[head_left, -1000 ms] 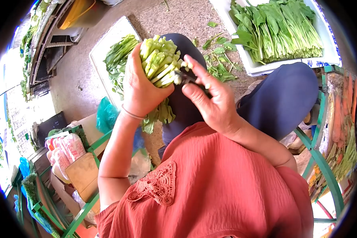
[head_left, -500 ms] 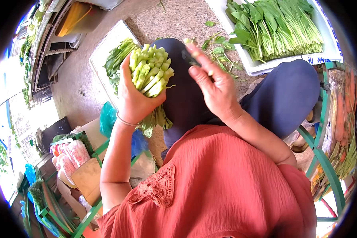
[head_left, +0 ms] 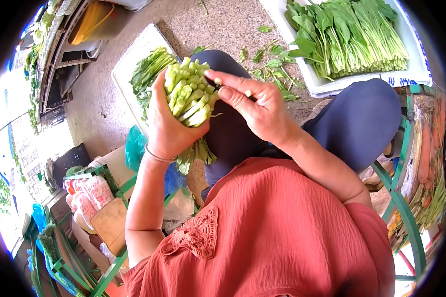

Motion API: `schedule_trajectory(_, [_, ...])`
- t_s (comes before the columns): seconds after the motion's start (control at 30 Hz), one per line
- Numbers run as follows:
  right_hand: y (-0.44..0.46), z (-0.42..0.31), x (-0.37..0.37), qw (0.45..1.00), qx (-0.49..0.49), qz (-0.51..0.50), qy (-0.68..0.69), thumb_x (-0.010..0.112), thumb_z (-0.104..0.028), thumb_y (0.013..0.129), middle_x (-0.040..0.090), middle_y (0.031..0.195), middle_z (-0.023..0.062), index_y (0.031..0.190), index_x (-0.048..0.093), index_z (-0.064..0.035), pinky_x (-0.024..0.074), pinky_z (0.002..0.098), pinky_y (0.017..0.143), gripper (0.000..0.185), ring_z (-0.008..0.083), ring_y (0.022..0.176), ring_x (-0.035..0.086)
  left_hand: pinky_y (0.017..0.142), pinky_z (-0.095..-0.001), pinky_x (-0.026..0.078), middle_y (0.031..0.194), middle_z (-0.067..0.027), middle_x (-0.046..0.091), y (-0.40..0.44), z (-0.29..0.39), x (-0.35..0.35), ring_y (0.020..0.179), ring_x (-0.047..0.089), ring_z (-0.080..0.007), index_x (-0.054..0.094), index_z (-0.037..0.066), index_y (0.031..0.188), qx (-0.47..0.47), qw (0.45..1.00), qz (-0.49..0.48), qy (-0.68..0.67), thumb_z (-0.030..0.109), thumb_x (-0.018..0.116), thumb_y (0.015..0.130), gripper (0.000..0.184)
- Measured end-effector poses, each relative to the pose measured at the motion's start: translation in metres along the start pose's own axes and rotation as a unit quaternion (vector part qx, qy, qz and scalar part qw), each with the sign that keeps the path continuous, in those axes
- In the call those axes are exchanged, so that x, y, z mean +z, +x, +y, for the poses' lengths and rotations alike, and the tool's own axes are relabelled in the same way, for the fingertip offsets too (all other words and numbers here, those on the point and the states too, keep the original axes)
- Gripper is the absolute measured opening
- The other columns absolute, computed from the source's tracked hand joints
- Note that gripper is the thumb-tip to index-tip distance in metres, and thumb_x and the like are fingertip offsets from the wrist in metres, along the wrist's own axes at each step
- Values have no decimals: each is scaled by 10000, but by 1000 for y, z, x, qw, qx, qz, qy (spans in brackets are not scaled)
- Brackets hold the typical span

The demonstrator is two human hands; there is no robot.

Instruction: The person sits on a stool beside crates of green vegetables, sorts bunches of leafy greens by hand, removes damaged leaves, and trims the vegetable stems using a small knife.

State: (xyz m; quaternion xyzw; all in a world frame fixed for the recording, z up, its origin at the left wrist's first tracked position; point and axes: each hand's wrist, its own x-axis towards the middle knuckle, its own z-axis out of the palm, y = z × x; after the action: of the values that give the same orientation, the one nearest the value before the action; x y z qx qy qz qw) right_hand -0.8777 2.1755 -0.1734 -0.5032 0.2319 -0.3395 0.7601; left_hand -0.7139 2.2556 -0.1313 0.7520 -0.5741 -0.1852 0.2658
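My left hand (head_left: 171,131) is wrapped round a bunch of leafy greens (head_left: 188,94), its thick pale cut stem ends facing up and its leaves hanging below the hand. At the right edge of those stem ends is my right hand (head_left: 265,106), thumb and forefinger pinched together. Between them shows part of a small dark blade, seemingly a small knife (head_left: 211,82), against one stem; its handle is hidden in the hand. Small pale stem bits sit by the right fingers.
Beyond the left hand, more greens (head_left: 151,69) lie on a white foam tray (head_left: 126,74). A white foam box (head_left: 322,89) of leafy greens stands at the upper right. Loose trimmings (head_left: 275,63) litter the floor. Green metal frames (head_left: 406,213) flank me, with carrots (head_left: 425,153) at right.
My right hand has moved left and slightly down, bringing the small knife from beside the bunch to its stem ends. A stem bit has dropped toward the floor. My left hand keeps its hold.
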Motion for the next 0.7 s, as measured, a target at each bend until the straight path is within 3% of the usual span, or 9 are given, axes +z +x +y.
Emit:
schedule_trajectory(0.07, [5,1,-5,992,-74,77,-60,569,-149,886,639,1081,90,1141,598,-49,481,222,789,275,81,920,592,904,-391,420,1110,-199,511,2,4,-3,1037,527,-323,265,-3,1304,14,1000,0,7,147,777,550,924])
schedule_trajectory(0.13, [12,-5,-19,981,-62,156,-94,565,-155,890,641,1075,90,1145,598,-63,477,219,795,273,78,924,589,894,-391,427,1110,-204,511,3,10,-7,1031,530,-329,262,-8,1304,20,998,-13,55,149,777,553,924])
schedule_trajectory(0.27, [17,-12,-55,959,-49,228,-160,577,-186,892,648,789,-15,1156,603,-93,419,190,580,281,21,658,507,881,-381,447,1077,-182,550,6,18,-11,1005,562,-307,273,-3,1290,14,999,-27,41,140,765,588,870])
schedule_trajectory(0.3, [20,-14,-62,959,-56,235,-148,578,-188,892,501,618,-86,1158,606,-116,319,190,468,277,6,531,359,865,-376,457,1054,-176,569,7,22,-11,979,581,-298,283,-1,1283,5,999,-30,25,145,759,608,838])
schedule_trajectory(0.33, [18,-19,-67,960,-40,241,-139,582,-188,890,405,576,-109,1156,610,-135,247,189,429,272,4,492,282,865,-376,457,1054,-176,569,8,21,-10,979,581,-298,283,-1,1283,6,999,-25,18,145,759,608,838])
schedule_trajectory(0.53, [25,-32,-62,986,13,166,22,530,-149,912,370,624,-91,1231,533,-71,252,149,436,328,10,517,290,819,-382,475,1043,-185,578,2,2,-8,942,595,-304,292,1,1275,36,999,3,2,177,765,607,837])
schedule_trajectory(0.6, [28,-25,-55,989,12,145,-6,540,-189,911,381,636,-79,1256,499,-43,263,155,441,377,11,529,307,831,-385,467,1041,-184,569,-2,-5,-9,955,584,-306,267,0,1281,32,999,-1,-6,165,764,602,857])
schedule_trajectory(0.67, [32,-10,-51,970,29,150,-188,582,-336,880,409,574,-55,1257,442,68,284,177,436,571,22,497,349,864,-377,448,1062,-173,560,-6,-5,-12,981,572,-282,247,-2,1287,17,1000,-7,-24,135,763,597,872])
schedule_trajectory(0.7, [31,-17,-45,976,57,106,-181,587,-417,857,432,562,-33,1266,387,120,306,194,428,704,32,500,386,864,-377,448,1062,-173,560,-7,-6,-13,981,572,-282,247,-2,1287,16,1000,-7,-21,135,763,597,872])
